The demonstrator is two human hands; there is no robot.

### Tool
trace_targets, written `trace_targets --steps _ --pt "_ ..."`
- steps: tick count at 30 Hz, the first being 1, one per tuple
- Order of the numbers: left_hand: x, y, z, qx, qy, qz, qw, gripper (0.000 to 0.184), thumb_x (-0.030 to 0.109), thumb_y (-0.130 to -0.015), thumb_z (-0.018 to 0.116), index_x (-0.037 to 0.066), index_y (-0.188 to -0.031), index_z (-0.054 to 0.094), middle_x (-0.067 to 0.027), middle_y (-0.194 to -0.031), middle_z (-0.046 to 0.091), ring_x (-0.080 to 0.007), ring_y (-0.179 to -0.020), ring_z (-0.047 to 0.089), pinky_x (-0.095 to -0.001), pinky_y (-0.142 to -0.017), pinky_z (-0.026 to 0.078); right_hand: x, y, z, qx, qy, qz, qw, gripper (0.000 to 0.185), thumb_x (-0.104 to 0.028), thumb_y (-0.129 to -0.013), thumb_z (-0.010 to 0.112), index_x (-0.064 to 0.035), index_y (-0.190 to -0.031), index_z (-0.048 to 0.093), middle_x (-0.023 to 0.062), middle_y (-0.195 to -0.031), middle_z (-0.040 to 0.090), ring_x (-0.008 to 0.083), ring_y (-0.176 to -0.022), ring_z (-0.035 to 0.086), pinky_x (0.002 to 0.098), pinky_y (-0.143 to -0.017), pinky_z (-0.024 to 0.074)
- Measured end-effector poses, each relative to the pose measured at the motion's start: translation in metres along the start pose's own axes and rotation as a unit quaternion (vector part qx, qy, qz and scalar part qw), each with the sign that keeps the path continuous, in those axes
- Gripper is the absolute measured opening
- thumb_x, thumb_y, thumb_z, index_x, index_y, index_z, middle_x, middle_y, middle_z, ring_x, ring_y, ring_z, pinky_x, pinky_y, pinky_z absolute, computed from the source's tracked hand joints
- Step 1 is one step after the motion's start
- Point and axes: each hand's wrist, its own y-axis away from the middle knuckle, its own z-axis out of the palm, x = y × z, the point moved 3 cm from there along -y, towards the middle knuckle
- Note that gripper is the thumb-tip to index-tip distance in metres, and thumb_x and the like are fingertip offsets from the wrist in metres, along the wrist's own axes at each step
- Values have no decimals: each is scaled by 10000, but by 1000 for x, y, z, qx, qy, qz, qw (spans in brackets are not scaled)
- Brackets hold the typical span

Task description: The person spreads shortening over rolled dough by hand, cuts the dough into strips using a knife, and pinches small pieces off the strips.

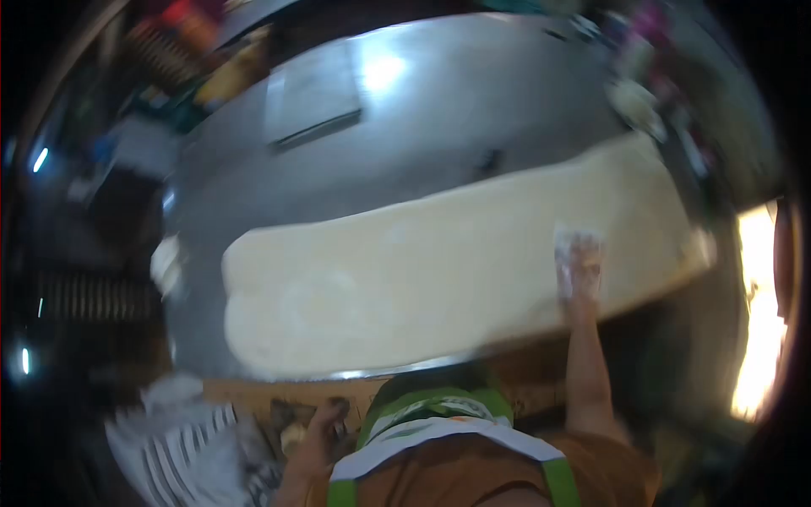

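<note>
A long, pale sheet of dough point(439, 262) lies slantwise along the near side of a metal table point(473, 93). My right hand point(583, 266) rests on or just over the right part of the dough. Its fingers are bent round a whitish, plastic-looking wrap point(565, 245), which motion blurs. Low in front of me, off the table's near edge, my left hand point(323, 420) hangs beside the green apron point(439, 401). Its fingers look loosely apart, and I see nothing held in them.
A flat square board or lid point(314, 93) sits at the far left of the tabletop. A small dark object point(488, 160) lies behind the dough. White lumps point(166, 264) point(636, 106) are at the left and right edges. Striped cloth point(182, 452) is below left.
</note>
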Motion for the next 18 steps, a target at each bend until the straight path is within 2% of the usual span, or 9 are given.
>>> trace_targets --steps 1,2,3,6,8,10,11,13,18 --pt "5 1 -6 13 -5 27 1000 214 230 -916 590 22 -914 638 -25 -709 592 -137 -581 551 -311 -479 424 -55 -1 15 -17 -388 76 919 574 -381 -995 442 -46 -1460 401 214 -1468 424 370 -1216 511 489 -1018 407" --pt "11 1 -16 43 42 -10 998 217 229 -908 606 17 -931 644 -29 -710 596 -137 -596 556 -315 -496 436 -120 -12 11 -16 -172 -52 984 623 -430 -969 492 -66 -1467 401 200 -1500 394 337 -1329 411 506 -1087 326" --pt "3 2 -28 64 85 -42 993 224 228 -900 622 12 -948 651 -32 -711 599 -137 -611 562 -319 -512 449 -182 -13 6 13 59 -173 983 675 -478 -943 542 -86 -1474 400 187 -1532 364 305 -1443 311 524 -1157 245" --pt "-21 10 -73 185 103 -50 976 244 226 -901 626 2 -994 652 -30 -703 594 -134 -612 553 -314 -533 459 -316 -3 -10 -105 56 -266 957 665 -449 -944 561 -82 -1475 400 179 -1481 439 314 -1409 368 492 -1135 288" --pt "-47 13 -100 234 114 -56 964 256 225 -902 628 -3 -1016 653 -29 -699 591 -133 -613 548 -311 -544 464 -383 -2 -31 -318 -82 -335 883 690 -461 -949 560 -68 -1487 379 195 -1457 462 327 -1394 389 449 -1138 292" --pt "-75 28 -142 437 -37 44 898 269 215 -921 602 7 -1085 648 -43 -730 612 -148 -636 564 -307 -597 488 -436 -4 -31 -328 -91 -375 862 672 -441 -954 554 -64 -1482 382 197 -1451 466 328 -1387 395 449 -1132 300" --pt "-85 25 -162 439 -26 39 897 269 215 -921 602 7 -1085 648 -43 -730 612 -148 -636 564 -307 -597 488 -466 0 -29 -341 -99 -397 846 653 -422 -960 549 -59 -1478 384 199 -1446 469 329 -1380 401 449 -1127 308" --pt "-92 32 -215 535 211 133 807 273 226 -942 584 12 -1103 638 -63 -760 631 -177 -667 591 -320 -647 497 -525 13 -29 -372 -111 -433 813 617 -382 -970 538 -51 -1470 390 203 -1434 477 332 -1366 413 449 -1116 323" --pt "-59 14 -368 561 224 218 766 218 182 -983 545 28 -1113 627 -2 -747 578 -87 -691 533 -264 -641 460 -723 -1 -6 -382 -154 -525 745 528 -282 -997 511 -29 -1448 405 214 -1405 495 338 -1330 443 449 -1089 361"
